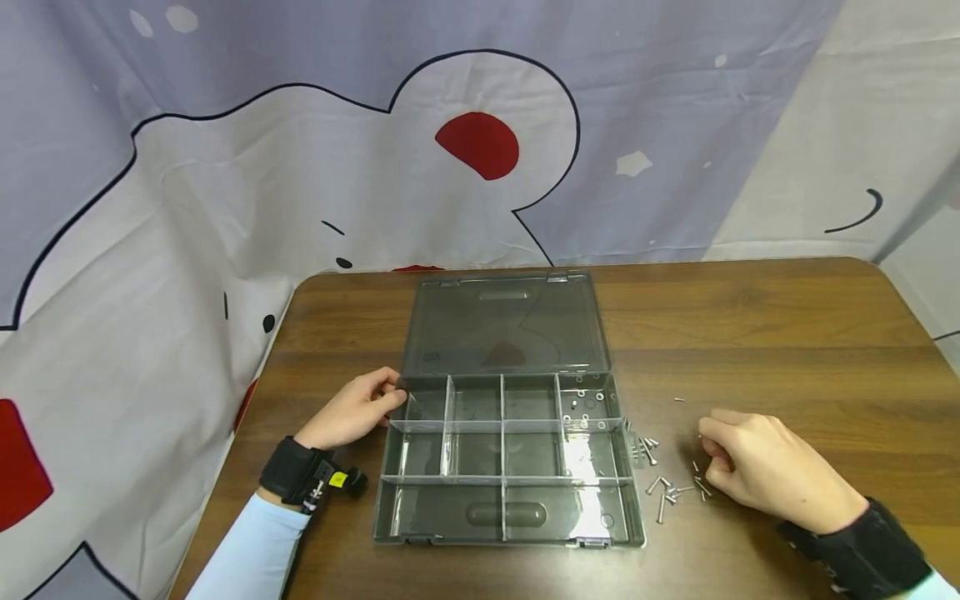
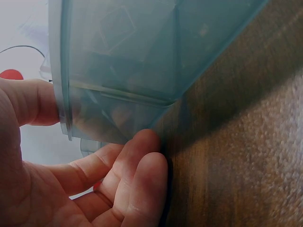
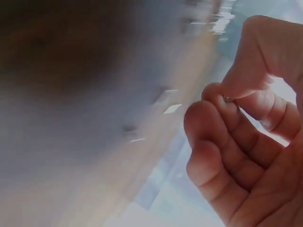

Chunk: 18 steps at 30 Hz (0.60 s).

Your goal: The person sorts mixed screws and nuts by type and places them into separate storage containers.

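Observation:
A translucent grey compartment box [image 1: 474, 450] lies on the table with its lid [image 1: 506, 325] folded back. At its far left corner my left hand [image 1: 358, 412] grips the wall, thumb over the rim and fingertips low on the outer side in the left wrist view. My right hand [image 1: 776, 462] is over the table to the right of the box. Between its thumb and fingertip it pinches a small metal piece [image 3: 227, 99], mostly hidden. Several loose screws [image 1: 662, 502] lie between that hand and the box. Small nuts [image 1: 599, 397] sit in the far right compartment.
The wooden table [image 1: 787, 333] ends at the back against a patterned cloth [image 1: 300, 167]. More screws [image 1: 648, 450] lie close against the box's right wall. One short screw [image 1: 679, 399] lies apart, farther back.

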Motion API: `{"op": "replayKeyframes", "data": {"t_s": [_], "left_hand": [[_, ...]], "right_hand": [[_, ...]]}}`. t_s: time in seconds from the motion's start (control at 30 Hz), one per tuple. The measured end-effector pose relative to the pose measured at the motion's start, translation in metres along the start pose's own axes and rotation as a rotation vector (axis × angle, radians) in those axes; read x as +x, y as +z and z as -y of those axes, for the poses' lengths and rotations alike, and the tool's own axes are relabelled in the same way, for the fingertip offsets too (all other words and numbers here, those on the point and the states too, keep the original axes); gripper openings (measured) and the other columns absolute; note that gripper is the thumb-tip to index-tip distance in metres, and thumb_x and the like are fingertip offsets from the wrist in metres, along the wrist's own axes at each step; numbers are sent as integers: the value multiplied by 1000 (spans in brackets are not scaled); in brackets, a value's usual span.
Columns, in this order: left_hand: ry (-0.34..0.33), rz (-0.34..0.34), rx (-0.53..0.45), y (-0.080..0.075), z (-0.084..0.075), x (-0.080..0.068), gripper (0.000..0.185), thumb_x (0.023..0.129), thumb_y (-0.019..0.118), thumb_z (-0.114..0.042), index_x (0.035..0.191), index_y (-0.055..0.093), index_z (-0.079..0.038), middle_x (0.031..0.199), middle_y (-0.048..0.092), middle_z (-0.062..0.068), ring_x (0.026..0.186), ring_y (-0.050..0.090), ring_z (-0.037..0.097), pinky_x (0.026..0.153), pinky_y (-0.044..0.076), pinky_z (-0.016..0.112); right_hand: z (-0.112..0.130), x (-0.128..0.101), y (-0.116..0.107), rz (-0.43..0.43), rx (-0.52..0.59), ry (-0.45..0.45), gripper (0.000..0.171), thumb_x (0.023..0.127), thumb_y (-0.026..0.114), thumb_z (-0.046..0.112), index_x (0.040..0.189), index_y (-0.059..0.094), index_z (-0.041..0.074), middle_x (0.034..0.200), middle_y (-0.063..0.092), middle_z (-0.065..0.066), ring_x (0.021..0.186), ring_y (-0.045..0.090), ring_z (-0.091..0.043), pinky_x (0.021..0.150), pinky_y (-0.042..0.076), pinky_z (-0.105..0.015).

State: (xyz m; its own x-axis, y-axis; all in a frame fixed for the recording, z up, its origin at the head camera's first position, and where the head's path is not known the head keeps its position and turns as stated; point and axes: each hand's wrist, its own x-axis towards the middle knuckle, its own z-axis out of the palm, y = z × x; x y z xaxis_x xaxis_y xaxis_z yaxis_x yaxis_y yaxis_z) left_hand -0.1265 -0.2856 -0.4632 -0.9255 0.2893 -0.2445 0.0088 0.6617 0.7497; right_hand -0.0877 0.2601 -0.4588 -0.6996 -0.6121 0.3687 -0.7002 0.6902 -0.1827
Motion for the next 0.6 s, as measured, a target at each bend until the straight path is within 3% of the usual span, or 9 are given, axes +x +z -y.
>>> {"op": "replayKeyframes", "data": {"t_s": [0.33,0.6], "left_hand": [[1,3,-6,0,0,0,25,104,57,-22,120,59,-3,93,54,5,74,65,17,73,59,32],[-1,5,-5,0,0,0,24,105,57,-22,120,59,-4,94,53,6,76,65,17,74,59,32]], "right_hand": [[30,47,-24,-73,159,-145,31,60,63,0,75,52,25,74,44,20,63,40,11,54,34,-6],[52,76,-29,-55,239,-214,29,68,70,-1,79,60,24,79,51,18,69,49,10,60,42,-6]]}}
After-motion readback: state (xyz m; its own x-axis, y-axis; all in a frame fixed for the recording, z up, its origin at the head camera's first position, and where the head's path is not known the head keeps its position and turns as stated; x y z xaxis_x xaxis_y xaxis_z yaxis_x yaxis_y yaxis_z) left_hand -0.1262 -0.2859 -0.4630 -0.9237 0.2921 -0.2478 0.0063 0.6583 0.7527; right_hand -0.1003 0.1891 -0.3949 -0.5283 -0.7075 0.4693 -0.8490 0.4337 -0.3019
